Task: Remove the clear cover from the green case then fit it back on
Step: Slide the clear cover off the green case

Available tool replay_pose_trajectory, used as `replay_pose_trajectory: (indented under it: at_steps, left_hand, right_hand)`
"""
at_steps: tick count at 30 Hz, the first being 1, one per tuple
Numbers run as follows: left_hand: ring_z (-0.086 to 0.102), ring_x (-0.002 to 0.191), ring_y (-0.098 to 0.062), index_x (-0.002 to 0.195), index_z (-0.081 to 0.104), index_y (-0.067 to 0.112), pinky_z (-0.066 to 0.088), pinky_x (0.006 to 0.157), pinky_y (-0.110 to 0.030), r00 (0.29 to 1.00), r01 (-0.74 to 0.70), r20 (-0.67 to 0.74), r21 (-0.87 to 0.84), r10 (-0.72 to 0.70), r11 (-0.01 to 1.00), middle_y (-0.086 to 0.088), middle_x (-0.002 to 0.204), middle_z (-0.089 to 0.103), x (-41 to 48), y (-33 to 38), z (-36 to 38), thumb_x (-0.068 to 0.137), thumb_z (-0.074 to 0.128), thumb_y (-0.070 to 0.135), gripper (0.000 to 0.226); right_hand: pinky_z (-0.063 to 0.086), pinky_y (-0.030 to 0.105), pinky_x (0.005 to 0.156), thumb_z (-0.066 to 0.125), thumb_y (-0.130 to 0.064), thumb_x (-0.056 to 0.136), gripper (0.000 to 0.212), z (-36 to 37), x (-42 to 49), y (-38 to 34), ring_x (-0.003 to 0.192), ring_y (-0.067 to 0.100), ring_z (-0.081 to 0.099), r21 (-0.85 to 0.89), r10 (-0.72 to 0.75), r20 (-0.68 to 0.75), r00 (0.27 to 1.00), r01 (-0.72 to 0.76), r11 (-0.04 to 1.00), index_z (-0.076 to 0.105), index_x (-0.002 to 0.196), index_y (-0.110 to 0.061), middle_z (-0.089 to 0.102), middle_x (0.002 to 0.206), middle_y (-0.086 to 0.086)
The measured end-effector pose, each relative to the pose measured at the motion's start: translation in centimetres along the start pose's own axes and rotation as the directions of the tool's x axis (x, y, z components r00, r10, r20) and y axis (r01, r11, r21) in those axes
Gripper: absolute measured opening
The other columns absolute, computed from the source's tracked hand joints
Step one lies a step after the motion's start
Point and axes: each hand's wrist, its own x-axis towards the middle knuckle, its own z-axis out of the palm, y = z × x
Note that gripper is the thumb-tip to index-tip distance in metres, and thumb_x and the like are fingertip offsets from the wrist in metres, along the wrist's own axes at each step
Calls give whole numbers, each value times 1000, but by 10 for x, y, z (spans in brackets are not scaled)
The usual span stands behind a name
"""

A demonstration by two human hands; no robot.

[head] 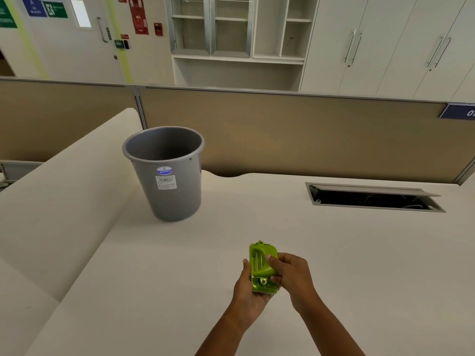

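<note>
Glossy green plastic case (pixel 262 265) — matt grey plastic bin (pixel 167 173) — smooth matt cream desk (pixel 334 253)

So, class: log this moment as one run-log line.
left hand: cradles case | right hand: grips its side | cover: cannot tell | bin: upright, apart

— Could you see the clear cover?

— No. I couldn't tell it from the green case (pixel 262 265); too small and glary.

— Your grip?

— My left hand (pixel 248 291) hid the case's underside, and my right hand (pixel 290 274) covered its right edge. Both forearms ran off the bottom edge.

— Anything else unreadable?

— The label print on the grey bin (pixel 164 173) was too fine, the blue plate (pixel 460 111) was cut by the right edge, and the cable slot (pixel 370 199) was dark inside.
</note>
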Motion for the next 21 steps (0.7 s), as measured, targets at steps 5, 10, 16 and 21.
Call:
replay_pose_trajectory:
  at_steps: [5,10,16,21]
  left_hand:
    - [71,57,-28,97,60,2,60,53,-34,1000,14,11,-41,-14,999,-21,70,74,-1,1,2,97,29,40,50]
    - [71,61,-30,98,60,1,61,55,-36,999,37,32,-66,-35,997,-22,72,74,-1,3,-1,97,29,40,50]
    - [69,68,-32,99,59,1,60,58,-37,999,43,23,-92,-41,995,-23,74,74,2,3,-4,97,31,41,49]
    - [71,61,-31,97,59,0,60,53,-34,1000,20,21,-102,-18,995,-23,71,74,4,4,-1,97,29,41,51]
  right_hand:
    - [47,15,42,64,-8,83,16,0,1,-2,50,13,57,19,6,7,1000,-6,1000,67,68,-10,64,63,9]
    - [46,14,40,63,-7,83,13,-1,1,-2,50,13,56,51,26,27,999,-27,998,67,71,-7,64,65,10]
    - [46,13,40,62,-6,83,12,-1,1,-1,52,15,57,99,29,31,999,-32,995,67,72,-7,64,67,11]
    - [48,13,43,61,-7,84,10,2,-1,4,56,14,61,138,-11,19,1000,8,990,69,78,-8,67,71,10]
